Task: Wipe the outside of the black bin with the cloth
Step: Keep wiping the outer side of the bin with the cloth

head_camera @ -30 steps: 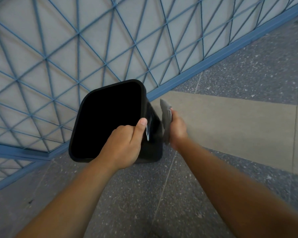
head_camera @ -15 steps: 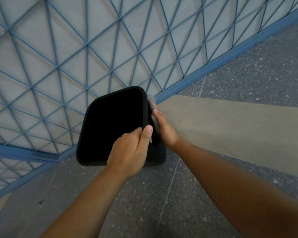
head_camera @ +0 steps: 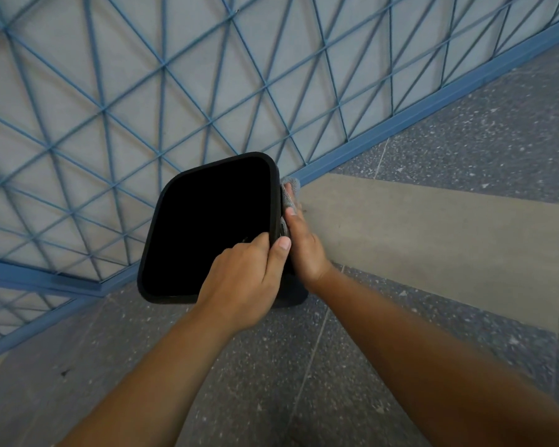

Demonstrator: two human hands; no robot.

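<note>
Speckled grey stone floor (head_camera: pixel 352 366) runs beneath everything, crossed by one smooth tan band (head_camera: pixel 433 240) to the right of the hands, and beyond the hands stands a pale wall panel overlaid with a blue lattice (head_camera: pixel 162 64) of thin bars forming triangles and diamonds, edged along its foot by a solid blue rail. Counted out: one black bin, one cloth, two bare hands. The black bin (head_camera: pixel 162 221) is a matte, rounded-rectangular container with a thick rolled rim; its open mouth faces the camera and its inside reads as flat darkness. It sits directly ahead of the left hand (head_camera: pixel 244 283), whose fingers curl over the near right part of the rim and dip inside while the thumb lies along the rim's outer edge, clamping it. Just to the right of that thumb, the right hand (head_camera: pixel 304 250) lies with fingers extended flat against the bin's outer right wall, pressing the cloth (head_camera: pixel 290 188) against it. This grey cloth looks soft and nubbly, bunched into folds; only its upper part shows, sticking out beyond the right fingertips beside the bin's far right corner, with the rest hidden under the palm. Both forearms are bare.
</note>
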